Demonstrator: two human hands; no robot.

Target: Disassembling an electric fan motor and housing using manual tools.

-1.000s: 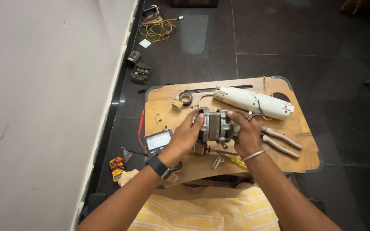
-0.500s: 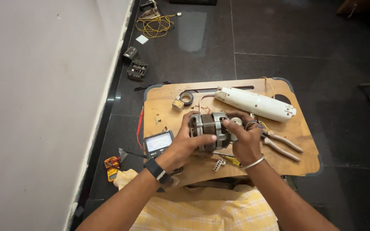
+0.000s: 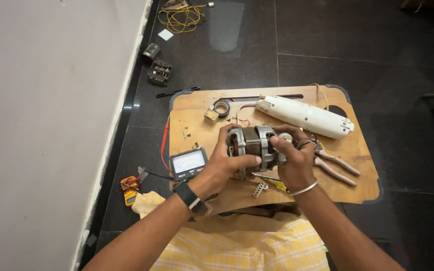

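Note:
Both my hands grip a grey electric motor (image 3: pixel 252 143) with a brown laminated core, held just above a low wooden board (image 3: pixel 357 188). My left hand (image 3: pixel 224 165) wraps its left end, the thumb lying across the front. My right hand (image 3: pixel 292 160) clasps the right end, fingers curled over the top. A long white plastic tool housing (image 3: pixel 305 116) lies just behind the motor. Pliers (image 3: pixel 335 164) with pale handles lie right of my right hand. A small yellow-handled tool (image 3: pixel 272 181) and a white terminal block (image 3: pixel 260 189) rest under the motor.
An analogue meter (image 3: pixel 188 163) sits at the board's left edge, with a red lead (image 3: pixel 164 143) beside it. A tape roll (image 3: pixel 222 107) lies at the back of the board. An orange tester (image 3: pixel 129 189), black parts (image 3: pixel 159 72) and yellow wire (image 3: pixel 182 17) lie on the dark floor by the white wall.
The motor has been turned slightly in my hands, and my right fingers have shifted further over its top. The view has shifted a little.

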